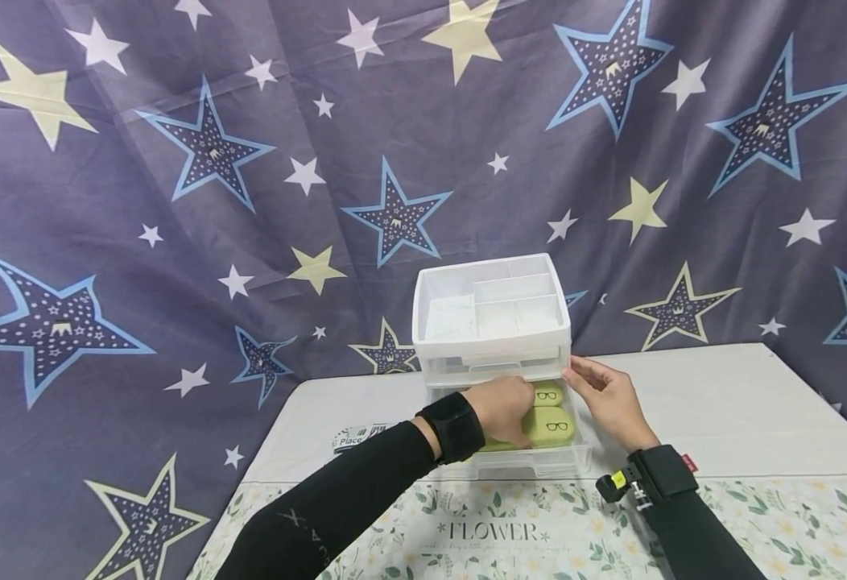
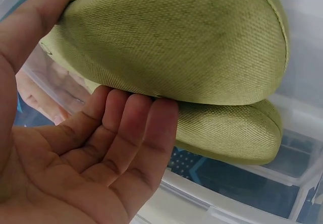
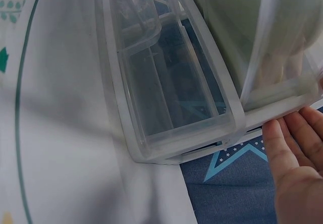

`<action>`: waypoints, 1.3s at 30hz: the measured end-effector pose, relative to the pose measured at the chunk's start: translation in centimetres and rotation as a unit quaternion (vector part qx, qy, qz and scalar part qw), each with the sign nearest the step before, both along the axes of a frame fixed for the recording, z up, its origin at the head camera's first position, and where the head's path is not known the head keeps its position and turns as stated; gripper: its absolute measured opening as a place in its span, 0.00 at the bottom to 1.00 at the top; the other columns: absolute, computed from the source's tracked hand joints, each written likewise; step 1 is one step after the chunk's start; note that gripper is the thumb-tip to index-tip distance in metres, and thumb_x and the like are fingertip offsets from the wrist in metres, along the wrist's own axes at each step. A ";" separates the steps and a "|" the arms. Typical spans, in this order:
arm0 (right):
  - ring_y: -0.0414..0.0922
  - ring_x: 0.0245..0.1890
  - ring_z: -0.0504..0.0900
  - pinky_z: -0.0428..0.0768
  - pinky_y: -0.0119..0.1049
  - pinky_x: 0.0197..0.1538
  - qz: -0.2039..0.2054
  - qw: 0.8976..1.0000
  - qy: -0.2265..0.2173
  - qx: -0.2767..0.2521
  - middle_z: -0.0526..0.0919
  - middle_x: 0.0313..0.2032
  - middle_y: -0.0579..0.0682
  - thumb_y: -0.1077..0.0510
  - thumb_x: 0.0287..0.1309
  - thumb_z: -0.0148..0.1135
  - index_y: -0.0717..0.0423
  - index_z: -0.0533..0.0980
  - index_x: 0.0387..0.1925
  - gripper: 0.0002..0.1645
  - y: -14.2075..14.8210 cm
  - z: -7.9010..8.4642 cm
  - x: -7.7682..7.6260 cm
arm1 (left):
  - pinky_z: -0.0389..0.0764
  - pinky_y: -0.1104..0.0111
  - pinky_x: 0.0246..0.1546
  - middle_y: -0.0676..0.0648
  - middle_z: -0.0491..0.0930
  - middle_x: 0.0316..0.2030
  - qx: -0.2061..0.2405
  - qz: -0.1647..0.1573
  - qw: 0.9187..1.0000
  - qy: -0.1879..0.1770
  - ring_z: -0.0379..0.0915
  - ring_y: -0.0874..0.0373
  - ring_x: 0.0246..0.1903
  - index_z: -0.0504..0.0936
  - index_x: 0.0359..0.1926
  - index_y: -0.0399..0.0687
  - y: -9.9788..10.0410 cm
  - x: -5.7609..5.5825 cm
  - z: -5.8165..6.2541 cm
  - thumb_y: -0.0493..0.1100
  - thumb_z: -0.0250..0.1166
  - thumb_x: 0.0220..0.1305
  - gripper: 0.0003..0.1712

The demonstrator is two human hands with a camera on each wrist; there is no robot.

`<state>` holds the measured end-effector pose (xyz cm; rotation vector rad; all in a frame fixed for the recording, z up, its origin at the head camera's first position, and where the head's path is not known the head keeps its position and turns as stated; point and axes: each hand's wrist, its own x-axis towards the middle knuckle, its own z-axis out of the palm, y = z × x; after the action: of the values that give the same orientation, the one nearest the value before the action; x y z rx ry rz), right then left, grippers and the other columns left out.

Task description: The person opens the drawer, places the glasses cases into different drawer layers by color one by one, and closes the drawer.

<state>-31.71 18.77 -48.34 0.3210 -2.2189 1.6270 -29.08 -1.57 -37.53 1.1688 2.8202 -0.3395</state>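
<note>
Your left grip [image 1: 499, 404] pinches a green case [image 2: 176, 42], thumb on one edge and fingertips against the other, in the open lower drawer [image 1: 532, 463] of the drawer unit [image 1: 492, 348]. Your right grip [image 1: 608, 403] has its fingertips on the right side of the drawer unit; you cannot tell from these views whether they pinch it or only brace it. If you lift steeply near the back of the drawer, the case may well catch on the drawer unit's upper tier. A second green case [image 2: 234, 133] lies against it, so friction could drag that one along, and too little support from your right grip could let the light-looking drawer unit slide or tip. The case looks olive green, rounded and domed, in coarse woven cloth with a seam along its edge
</note>
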 end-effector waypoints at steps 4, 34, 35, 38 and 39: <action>0.35 0.52 0.82 0.76 0.17 0.52 -0.005 1.000 0.002 0.006 0.85 0.55 0.59 0.46 0.71 0.64 0.60 0.77 0.65 0.30 0.0 0.1 0.1 | 0.73 0.75 0.29 0.56 0.75 0.29 0.001 0.001 1.000 -0.010 0.70 0.63 0.29 0.80 0.36 0.49 -0.1 0.1 0.2 0.59 0.79 0.55 0.23; 0.27 0.49 0.80 0.77 0.17 0.52 -0.002 1.000 -0.008 -0.004 0.85 0.56 0.59 0.44 0.71 0.64 0.60 0.77 0.64 0.30 -0.2 -0.1 0.0 | 0.84 0.69 0.40 0.51 0.81 0.40 0.087 -0.085 0.980 0.160 0.77 0.59 0.37 0.84 0.45 0.46 -2.7 3.4 0.6 0.68 0.60 0.71 0.30; 0.27 0.49 0.80 0.77 0.17 0.52 -0.001 1.000 -0.008 -0.004 0.85 0.56 0.59 0.44 0.71 0.64 0.60 0.77 0.65 0.30 -0.2 -0.1 0.0 | 0.84 0.69 0.40 0.51 0.81 0.40 0.098 -0.086 0.976 0.177 0.77 0.59 0.37 0.84 0.46 0.46 -2.8 3.6 0.4 0.69 0.59 0.71 0.30; 0.26 0.49 0.80 0.77 0.16 0.53 -0.001 1.000 -0.004 -0.001 0.85 0.56 0.60 0.44 0.71 0.64 0.60 0.77 0.65 0.30 -0.1 -0.1 0.1 | 0.84 0.70 0.39 0.51 0.82 0.40 0.130 -0.093 0.959 0.234 0.77 0.59 0.37 0.84 0.47 0.47 -3.0 4.3 -0.5 0.71 0.59 0.69 0.32; 0.26 0.49 0.79 0.76 0.16 0.53 -0.002 1.000 -0.002 0.000 0.84 0.56 0.60 0.44 0.71 0.64 0.60 0.77 0.65 0.30 0.0 -0.1 0.1 | 0.83 0.70 0.38 0.52 0.82 0.39 0.141 -0.096 0.953 0.252 0.76 0.59 0.37 0.84 0.47 0.47 -3.0 4.5 -0.7 0.71 0.60 0.69 0.32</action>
<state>-31.65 18.75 -48.46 0.3134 -2.2218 1.6268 -24.53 -4.57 -38.27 1.6275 3.2790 -0.2865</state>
